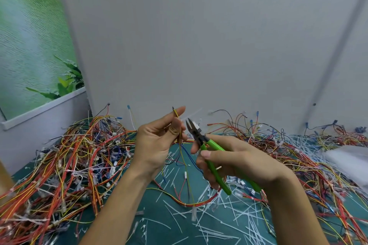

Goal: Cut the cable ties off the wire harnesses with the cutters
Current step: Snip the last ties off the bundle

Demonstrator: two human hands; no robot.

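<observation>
My left hand (pixel 159 141) pinches a thin wire harness (pixel 186 167) of yellow, blue and red strands, held upright above the table, its lower end trailing down to a white connector. My right hand (pixel 237 163) grips green-handled cutters (pixel 211 157). Their dark jaws (pixel 192 125) stand slightly apart just right of the held wires, close to my left fingertips. Whether the jaws touch a cable tie cannot be told.
A dense heap of tied harnesses (pixel 65 165) covers the left of the green mat (pixel 159 230). Another heap (pixel 298 145) runs along the back right. Cut white cable ties (pixel 229 219) litter the mat in front. A white bag (pixel 350 161) lies far right; the grey wall (pixel 199 45) is close behind.
</observation>
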